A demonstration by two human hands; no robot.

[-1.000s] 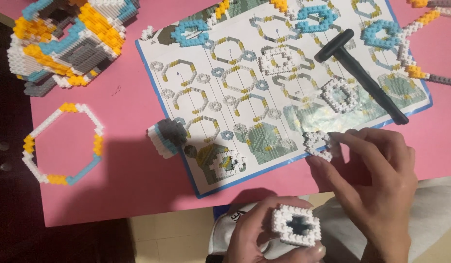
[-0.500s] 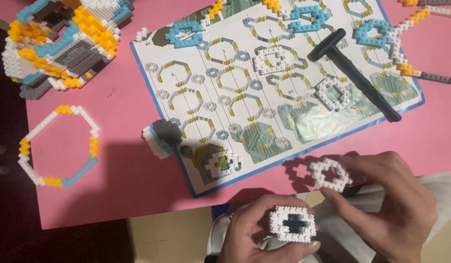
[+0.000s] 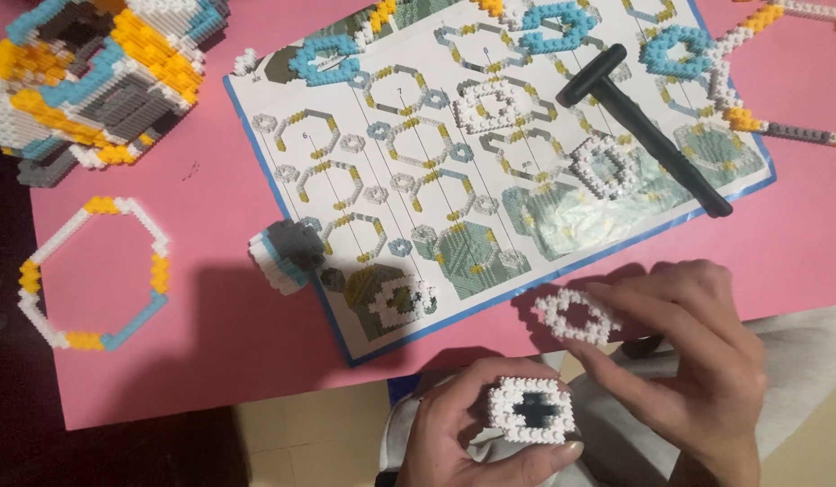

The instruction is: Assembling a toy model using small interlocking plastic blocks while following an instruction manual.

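Right hand [image 3: 697,361] pinches white ring [image 3: 577,316], just up-right of white block [image 3: 531,410] gripped in left hand [image 3: 476,442].

Left hand [image 3: 490,433] palm-up, fingers curled closed; right hand [image 3: 688,361] with fingers pinched, knuckles up.

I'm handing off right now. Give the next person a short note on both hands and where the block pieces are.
Left hand: holds a white block hexagon with a dark centre, below the pink mat's edge.
Right hand: pinches a flat white hexagon ring just above it; the two are apart.
On the mat: printed instruction sheet carrying a black T-shaped tool and loose rings; large multicoloured model top left.
Done: several rings built.
Left: the held pieces are unjoined.
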